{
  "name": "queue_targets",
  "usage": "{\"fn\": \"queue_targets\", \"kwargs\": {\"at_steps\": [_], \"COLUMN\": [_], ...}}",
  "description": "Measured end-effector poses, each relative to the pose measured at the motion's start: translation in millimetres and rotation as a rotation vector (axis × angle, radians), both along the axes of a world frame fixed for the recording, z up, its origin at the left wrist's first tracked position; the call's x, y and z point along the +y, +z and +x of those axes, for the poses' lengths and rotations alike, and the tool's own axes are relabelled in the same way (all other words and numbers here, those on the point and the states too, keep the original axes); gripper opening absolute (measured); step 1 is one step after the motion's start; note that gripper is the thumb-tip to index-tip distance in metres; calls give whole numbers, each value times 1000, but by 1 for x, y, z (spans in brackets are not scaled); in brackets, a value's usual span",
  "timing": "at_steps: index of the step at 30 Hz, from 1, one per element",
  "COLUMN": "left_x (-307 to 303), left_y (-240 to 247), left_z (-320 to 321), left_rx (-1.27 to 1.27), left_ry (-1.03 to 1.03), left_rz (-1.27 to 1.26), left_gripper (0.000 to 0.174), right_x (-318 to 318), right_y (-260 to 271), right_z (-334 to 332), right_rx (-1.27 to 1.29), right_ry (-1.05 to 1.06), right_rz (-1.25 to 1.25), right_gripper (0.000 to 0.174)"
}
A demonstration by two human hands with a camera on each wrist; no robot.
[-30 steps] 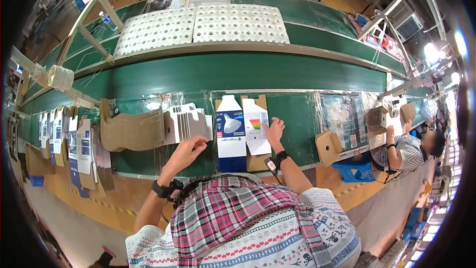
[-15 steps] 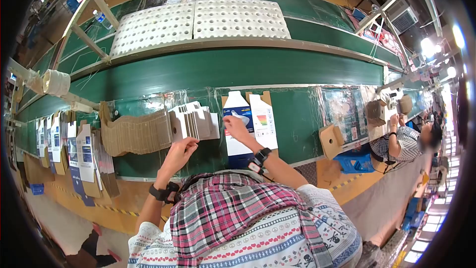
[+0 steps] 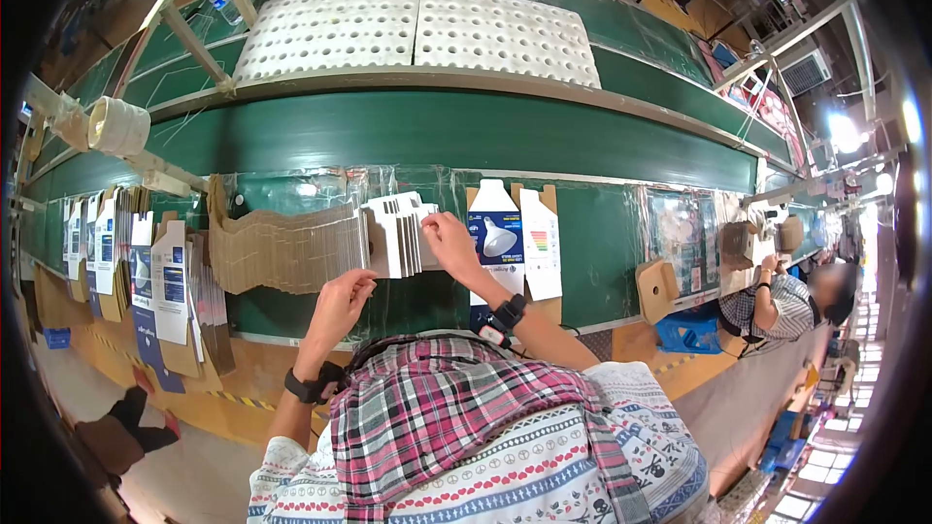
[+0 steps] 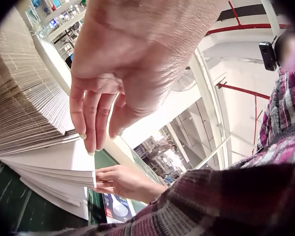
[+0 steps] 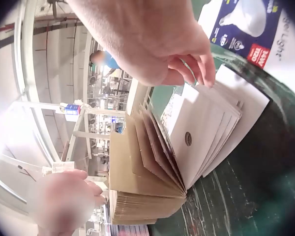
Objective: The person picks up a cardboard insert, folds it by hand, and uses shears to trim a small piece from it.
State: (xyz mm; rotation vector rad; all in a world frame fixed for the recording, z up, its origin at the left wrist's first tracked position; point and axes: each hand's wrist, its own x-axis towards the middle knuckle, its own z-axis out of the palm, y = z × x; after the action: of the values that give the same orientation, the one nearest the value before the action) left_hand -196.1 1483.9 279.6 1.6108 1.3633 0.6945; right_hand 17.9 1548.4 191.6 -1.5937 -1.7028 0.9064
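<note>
Hands apart: right hand at white inserts' edge, pinch unclear, left hand loose nearby; inserts fanned on bench, probably for easy separating.

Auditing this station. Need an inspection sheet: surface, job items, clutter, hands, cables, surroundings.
Surface: green table, pale streaks in places
Job items: row of brown cardboard with white cards at one end; printed bulb carton lying flat nearby
Clutter: perforated white panels and water bottle on the far side
Left hand: near the white cards, holding nothing
Right hand: fingers at the white cards, grip unclear
Cables: thin pale cord or wire by the frame
Surroundings: second person seated nearby
</note>
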Motion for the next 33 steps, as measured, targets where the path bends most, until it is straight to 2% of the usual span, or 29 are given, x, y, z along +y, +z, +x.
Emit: {"fn": "queue_targets", "kwargs": {"at_steps": [2,7,11,17,20,23,26,29,33], "left_x": [1,7,7,3,1,0,1,2,3], "left_y": [0,-2,-2,1,1,0,-6,-3,-2], "left_z": [4,15,18,13,11,10,9,11,11], "left_rx": [-11,32,40,92,99,90,88,89,20], "left_ry": [-1,-77,-98,-96,-78,-60,-79,-81,-35], "left_rz": [-8,9,15,-26,-49,-50,9,3,32], "left_gripper": [14,14,14,17,17,18,18,18,17], "right_x": [-5,-7,-7,-5,-5,-7,-4,-2,2], "right_y": [17,33,21,23,20,1,21,13,28], "right_z": [-5,-18,-24,-28,-27,-32,-38,-43,-37], "right_rx": [-13,-181,-233,-223,-241,-266,-347,-305,-321], "right_ry": [35,65,159,-8,81,111,133,163,70], "right_rz": [-89,-202,-226,-130,-173,-105,-138,-179,-193], "right_gripper": [19,36,39,38,40,42,39,33,29]}}
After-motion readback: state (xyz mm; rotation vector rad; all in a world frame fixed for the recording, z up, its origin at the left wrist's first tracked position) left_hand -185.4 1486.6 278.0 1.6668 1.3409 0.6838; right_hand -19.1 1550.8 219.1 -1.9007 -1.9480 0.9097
